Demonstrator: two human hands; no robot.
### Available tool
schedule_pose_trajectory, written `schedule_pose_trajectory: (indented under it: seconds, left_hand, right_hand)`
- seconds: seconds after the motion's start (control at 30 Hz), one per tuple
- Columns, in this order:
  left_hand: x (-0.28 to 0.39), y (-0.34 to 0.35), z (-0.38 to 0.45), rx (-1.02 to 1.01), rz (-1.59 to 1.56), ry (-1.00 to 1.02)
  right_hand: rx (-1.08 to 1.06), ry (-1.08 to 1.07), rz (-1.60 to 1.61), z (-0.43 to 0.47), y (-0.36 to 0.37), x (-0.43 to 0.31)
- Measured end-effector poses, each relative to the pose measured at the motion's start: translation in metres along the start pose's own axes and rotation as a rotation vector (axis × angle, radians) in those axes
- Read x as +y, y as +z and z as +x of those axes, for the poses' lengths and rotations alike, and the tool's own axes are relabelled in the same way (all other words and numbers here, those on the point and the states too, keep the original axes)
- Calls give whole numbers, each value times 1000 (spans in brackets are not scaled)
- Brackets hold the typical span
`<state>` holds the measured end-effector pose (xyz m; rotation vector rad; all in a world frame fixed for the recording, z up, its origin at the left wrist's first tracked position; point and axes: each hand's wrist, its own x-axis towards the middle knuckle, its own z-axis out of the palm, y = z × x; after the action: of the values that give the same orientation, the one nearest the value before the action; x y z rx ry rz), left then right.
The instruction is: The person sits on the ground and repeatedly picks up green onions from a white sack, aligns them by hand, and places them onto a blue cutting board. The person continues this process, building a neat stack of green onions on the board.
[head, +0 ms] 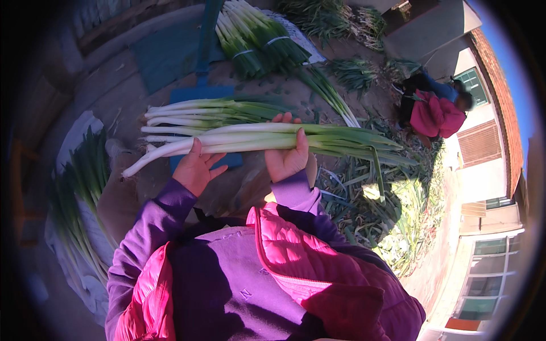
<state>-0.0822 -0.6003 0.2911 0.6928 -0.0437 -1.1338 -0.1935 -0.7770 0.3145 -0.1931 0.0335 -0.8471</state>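
Observation:
Several green onions (251, 138) lie sideways across my two hands, white ends to the left and green leaves to the right. My right hand (286, 153) is curled around the middle of the stalks, thumb in front and fingertips showing above. My left hand (198, 170) touches the white part from below, its fingers spread and not closed around it. Just beyond, more green onions (183, 113) with roots at the left lie on a blue stand (202, 91).
Tied green onion bundles (264, 47) lie farther off, with loose stalks (332, 100) nearby. Trimmed leaves (362, 204) cover ground at the right. More green onions (81, 179) rest on white sacking (85, 123) at left. People (439, 106) crouch at the upper right.

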Motion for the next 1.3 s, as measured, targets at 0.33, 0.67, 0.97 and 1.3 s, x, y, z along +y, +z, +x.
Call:
schedule_pose_trajectory:
  seconds: [0.33,0.67,0.97,1.3]
  left_hand:
    - [15,-3,3,141,-441,282]
    - [5,-27,-1,143,-431,267]
    - [1,-39,-6,122,-414,275]
    - [0,-40,-12,73,-398,277]
  right_hand:
    - [13,230,24,-30,-20,9]
    - [288,790,-212,-86,-52,-9]
    - [-383,674,-1288,-68,7,-32]
    - [-817,147,-2301,-36,-7,-21]
